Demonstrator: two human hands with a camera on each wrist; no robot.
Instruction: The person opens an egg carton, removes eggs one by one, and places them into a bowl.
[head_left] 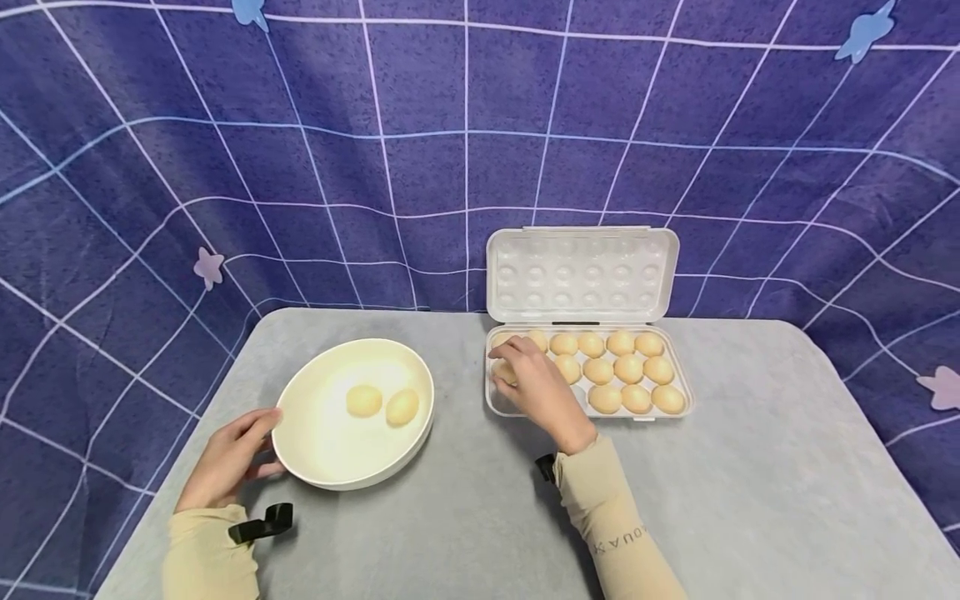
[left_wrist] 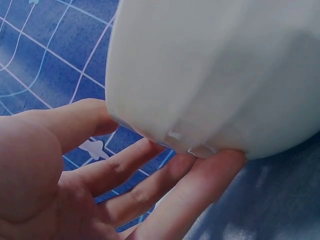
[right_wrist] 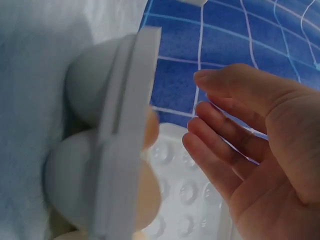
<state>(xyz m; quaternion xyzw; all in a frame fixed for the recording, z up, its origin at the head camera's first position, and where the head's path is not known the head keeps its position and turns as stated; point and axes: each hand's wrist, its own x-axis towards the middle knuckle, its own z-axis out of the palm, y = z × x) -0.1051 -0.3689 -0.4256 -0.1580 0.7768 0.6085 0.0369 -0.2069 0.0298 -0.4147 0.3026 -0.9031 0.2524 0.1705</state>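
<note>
A cream-white round bowl (head_left: 322, 450) with two tan eggs (head_left: 364, 401) inside sits on the left of the table. My left hand (head_left: 228, 458) grips its left side, the fingertips and thumb against the outer wall, as the left wrist view also shows. To the right, a white egg carton (head_left: 585, 416) holds many tan eggs in rows. Over its left end hovers my right hand (head_left: 536, 387), fingers spread loosely around an egg (head_left: 504, 372). In the right wrist view the fingers (right_wrist: 215, 155) hold nothing, apart from the carton's edge.
Behind the eggs the carton's lid (head_left: 582, 275) stands raised against a blue gridded curtain (head_left: 420, 167). Several front-left cells of the carton hold no egg. Grey tabletop (head_left: 465, 500) lies between bowl and carton. Each wrist wears a black strap (head_left: 262, 523).
</note>
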